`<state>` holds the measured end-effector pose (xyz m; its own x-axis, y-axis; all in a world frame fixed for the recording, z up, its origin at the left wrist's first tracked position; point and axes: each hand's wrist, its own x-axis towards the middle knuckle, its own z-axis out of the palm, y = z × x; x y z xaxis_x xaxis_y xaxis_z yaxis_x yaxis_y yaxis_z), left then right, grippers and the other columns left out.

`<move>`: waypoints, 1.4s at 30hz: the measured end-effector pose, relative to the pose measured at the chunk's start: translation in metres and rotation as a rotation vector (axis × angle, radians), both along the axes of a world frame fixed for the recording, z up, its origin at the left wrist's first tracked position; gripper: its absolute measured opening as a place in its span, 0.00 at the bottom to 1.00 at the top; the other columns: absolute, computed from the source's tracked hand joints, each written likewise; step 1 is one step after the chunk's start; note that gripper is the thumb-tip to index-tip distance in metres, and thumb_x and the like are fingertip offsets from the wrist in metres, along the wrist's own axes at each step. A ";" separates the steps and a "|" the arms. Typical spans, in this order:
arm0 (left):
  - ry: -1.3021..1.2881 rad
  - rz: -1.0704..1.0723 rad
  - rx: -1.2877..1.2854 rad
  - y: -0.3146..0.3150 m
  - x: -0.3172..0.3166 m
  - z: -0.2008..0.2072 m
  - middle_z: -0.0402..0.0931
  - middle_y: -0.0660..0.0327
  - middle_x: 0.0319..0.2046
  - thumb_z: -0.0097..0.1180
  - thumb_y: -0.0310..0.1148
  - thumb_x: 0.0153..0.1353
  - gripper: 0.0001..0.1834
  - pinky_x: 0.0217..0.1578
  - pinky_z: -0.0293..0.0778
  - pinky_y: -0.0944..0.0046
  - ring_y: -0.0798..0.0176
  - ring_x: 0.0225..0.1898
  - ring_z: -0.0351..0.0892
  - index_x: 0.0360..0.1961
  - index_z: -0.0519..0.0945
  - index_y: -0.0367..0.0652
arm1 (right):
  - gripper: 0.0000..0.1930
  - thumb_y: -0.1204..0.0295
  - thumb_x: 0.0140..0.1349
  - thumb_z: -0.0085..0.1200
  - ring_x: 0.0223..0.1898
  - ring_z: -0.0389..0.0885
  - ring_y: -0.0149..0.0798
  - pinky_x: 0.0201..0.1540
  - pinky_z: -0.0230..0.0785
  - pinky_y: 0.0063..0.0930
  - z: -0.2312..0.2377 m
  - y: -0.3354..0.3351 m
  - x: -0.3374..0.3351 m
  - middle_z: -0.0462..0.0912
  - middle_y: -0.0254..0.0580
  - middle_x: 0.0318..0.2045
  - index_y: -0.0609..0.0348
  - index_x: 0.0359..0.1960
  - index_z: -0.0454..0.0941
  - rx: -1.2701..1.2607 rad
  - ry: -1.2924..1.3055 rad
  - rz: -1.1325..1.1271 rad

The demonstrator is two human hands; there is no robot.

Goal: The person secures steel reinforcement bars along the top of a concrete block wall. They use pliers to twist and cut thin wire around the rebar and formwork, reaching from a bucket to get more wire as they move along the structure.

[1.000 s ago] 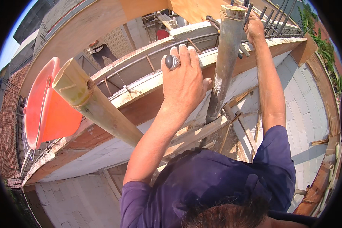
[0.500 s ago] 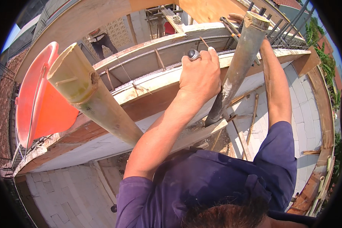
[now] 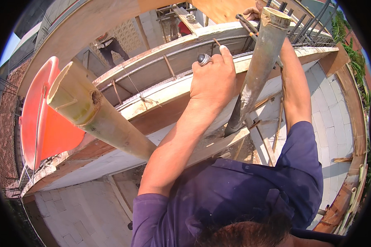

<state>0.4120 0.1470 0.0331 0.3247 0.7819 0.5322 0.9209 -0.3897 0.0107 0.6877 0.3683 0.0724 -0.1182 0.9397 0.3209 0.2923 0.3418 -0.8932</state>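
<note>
My left hand [image 3: 213, 78], a dark-stoned ring on one finger, lies at the upper edge of a pale wooden formwork board [image 3: 169, 88]. Its index finger points forward while the others bend over the edge, their tips hidden. A short rusty rod [image 3: 217, 42] is just past that fingertip. My right hand [image 3: 252, 13] reaches behind an upright bamboo pole [image 3: 260, 61]; only a few bent fingers show, and what they hold is hidden. Pincers with orange on the handles [image 3: 247, 28] lie beside these fingers, partly behind the pole.
A thicker bamboo pole [image 3: 107, 115] leans at the left, near an orange bucket [image 3: 49, 127]. Reinforcing bars [image 3: 171, 66] run inside the formwork trough, and several upright bars [image 3: 313, 26] stand at the far right. Beyond the formwork stands another person [image 3: 111, 49]. Below is a pale block wall [image 3: 74, 210].
My right hand's fingers have shifted up and become more bent. My left hand remains at the board edge. The whole view has turned slightly.
</note>
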 end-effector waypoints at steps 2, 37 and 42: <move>-0.014 0.007 -0.087 -0.002 0.002 0.005 0.83 0.55 0.39 0.61 0.37 0.56 0.36 0.40 0.79 0.49 0.54 0.36 0.88 0.66 0.71 0.35 | 0.15 0.73 0.67 0.53 0.40 0.82 0.38 0.44 0.78 0.30 0.004 -0.005 0.003 0.85 0.40 0.42 0.56 0.55 0.79 0.021 -0.012 -0.014; 0.176 0.074 -0.127 0.006 0.004 0.018 0.85 0.46 0.48 0.65 0.59 0.58 0.38 0.51 0.79 0.48 0.46 0.52 0.85 0.63 0.78 0.46 | 0.29 0.40 0.66 0.53 0.62 0.76 0.54 0.67 0.63 0.45 -0.309 -0.264 0.030 0.82 0.53 0.58 0.49 0.55 0.86 -0.714 -0.648 -0.394; -0.020 -0.199 0.216 -0.011 0.006 0.015 0.86 0.51 0.44 0.66 0.47 0.60 0.27 0.49 0.78 0.49 0.45 0.48 0.84 0.55 0.81 0.42 | 0.16 0.59 0.68 0.58 0.50 0.82 0.40 0.61 0.65 0.36 -0.319 -0.273 0.010 0.89 0.38 0.46 0.56 0.47 0.89 -0.767 -0.028 -0.325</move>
<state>0.4175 0.1357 0.0477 0.4483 0.5719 0.6870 0.8264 -0.5582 -0.0746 0.6976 0.0953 -0.2468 0.1985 0.8851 -0.4209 0.2970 -0.4635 -0.8348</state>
